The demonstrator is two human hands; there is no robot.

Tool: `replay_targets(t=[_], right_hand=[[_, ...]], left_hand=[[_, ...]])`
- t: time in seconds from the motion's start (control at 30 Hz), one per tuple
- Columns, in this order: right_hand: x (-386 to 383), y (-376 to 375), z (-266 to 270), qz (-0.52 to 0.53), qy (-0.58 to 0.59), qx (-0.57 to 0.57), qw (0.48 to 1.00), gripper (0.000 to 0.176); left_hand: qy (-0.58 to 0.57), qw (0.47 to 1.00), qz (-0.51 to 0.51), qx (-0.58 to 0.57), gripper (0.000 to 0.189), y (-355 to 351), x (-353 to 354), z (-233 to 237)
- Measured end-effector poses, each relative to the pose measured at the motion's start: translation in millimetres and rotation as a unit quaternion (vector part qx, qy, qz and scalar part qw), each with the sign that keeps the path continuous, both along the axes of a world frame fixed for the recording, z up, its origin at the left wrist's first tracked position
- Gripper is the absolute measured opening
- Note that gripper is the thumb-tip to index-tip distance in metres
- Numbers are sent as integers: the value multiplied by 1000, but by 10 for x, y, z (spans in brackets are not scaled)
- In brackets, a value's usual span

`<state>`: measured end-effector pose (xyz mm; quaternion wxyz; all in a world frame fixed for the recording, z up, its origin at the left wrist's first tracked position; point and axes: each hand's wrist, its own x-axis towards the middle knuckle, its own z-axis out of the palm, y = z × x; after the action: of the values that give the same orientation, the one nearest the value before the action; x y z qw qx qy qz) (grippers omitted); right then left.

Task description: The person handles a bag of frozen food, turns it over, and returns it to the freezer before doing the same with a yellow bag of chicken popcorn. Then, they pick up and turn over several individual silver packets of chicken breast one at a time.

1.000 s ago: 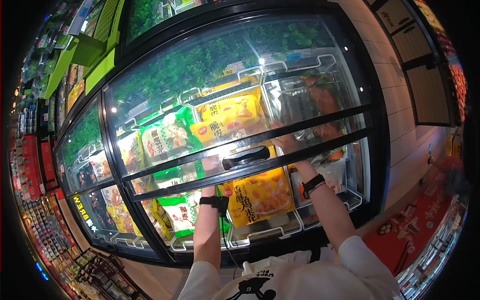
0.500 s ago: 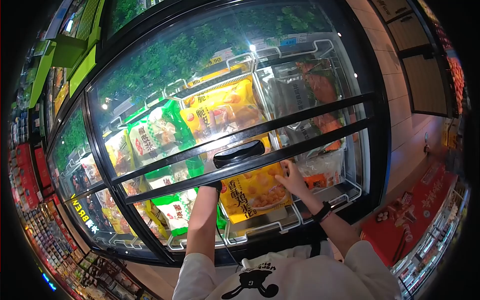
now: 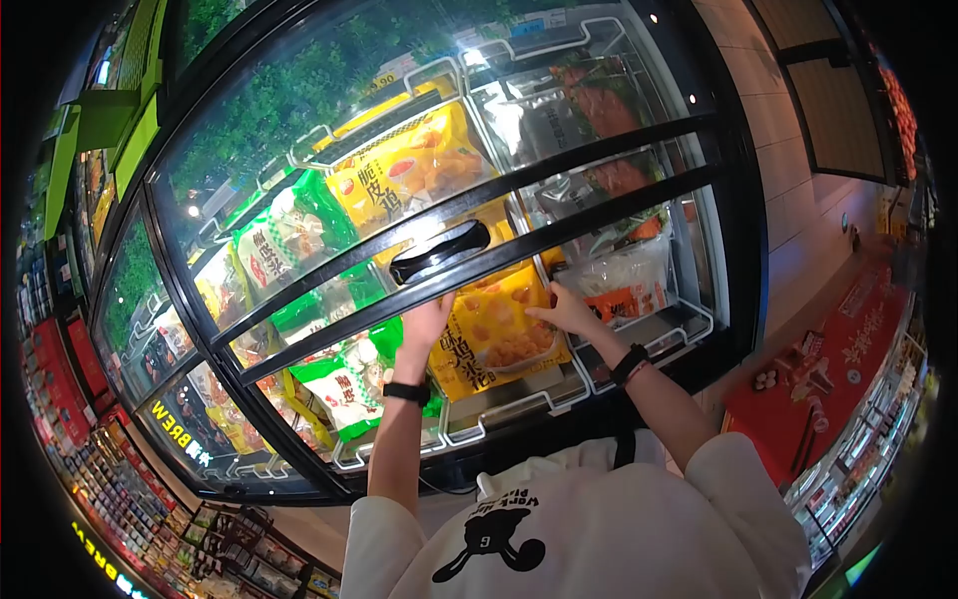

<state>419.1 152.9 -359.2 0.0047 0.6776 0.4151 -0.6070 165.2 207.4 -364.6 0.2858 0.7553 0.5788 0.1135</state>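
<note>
A yellow bag of frozen popcorn chicken [image 3: 509,334] stands tilted at the front of the freezer, below the black door bar. My left hand [image 3: 427,321] is at the bag's upper left edge, closed against it, its fingertips partly hidden by the bar and the bag. On the opposite edge, my right hand [image 3: 567,309] grips the bag, its thumb lying over the front and the other fingers mostly out of sight. Green-and-white bags [image 3: 349,389] lie left of my left hand. A clear pack with an orange label [image 3: 614,299] lies right of my right hand.
The glass freezer door has a black bar with a recessed handle [image 3: 439,252] just above my hands. White wire racks [image 3: 519,409] divide the packs. More yellow bags [image 3: 409,165] sit behind the glass. A red table [image 3: 798,369] stands at the right.
The view has shifted, so the freezer sits higher and further left in it. My left hand, earlier largely hidden behind the bar, now shows at the bag's edge. My right hand stays on the bag.
</note>
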Motion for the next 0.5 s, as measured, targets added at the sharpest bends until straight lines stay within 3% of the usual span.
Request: replay_targets(t=[0.03, 0.1, 0.13, 0.2, 0.23, 0.27, 0.3, 0.33, 0.4, 0.43, 0.5], right_hand=[[3, -115, -107, -2, 2, -3, 1000, 57], [3, -304, -336, -69, 70, 67, 993, 56], [34, -351, -370, -71, 91, 46, 992, 52], [77, -316, -400, -70, 143, 3, 987, 53], [74, -308, -403, -69, 193, -40, 978, 54], [50, -289, -390, -78, 195, -51, 976, 46], [15, -267, -390, -78, 197, -47, 976, 46], [-21, -240, -385, -117, 204, -14, 972, 44], [-90, -151, -335, -158, 212, 20, 964, 41], [-107, -41, -299, -197, 206, 17, 958, 39], [-180, 232, -350, -238, 201, 23, 950, 38]], left_hand=[[3, 999, 29, -23, 35, -153, -76, -25], [-22, 994, 94, 57, 37, -397, -120, 209], [-20, 994, 93, 56, 37, -548, -186, 252], [-44, 969, 233, -75, 39, -868, -321, 248], [-42, 969, 233, -75, 39, -1055, -396, 171], [-73, 948, 267, -156, 40, -1143, -413, 161], [-103, 919, 299, -234, 41, -1178, -439, 126], [-103, 921, 298, -230, 41, -1189, -457, 73], [-91, 883, 321, -330, 46, -936, -287, 350], [-90, 885, 320, -327, 46, -909, -320, 228], [-224, 911, 301, -169, 49, -694, -351, 15]])
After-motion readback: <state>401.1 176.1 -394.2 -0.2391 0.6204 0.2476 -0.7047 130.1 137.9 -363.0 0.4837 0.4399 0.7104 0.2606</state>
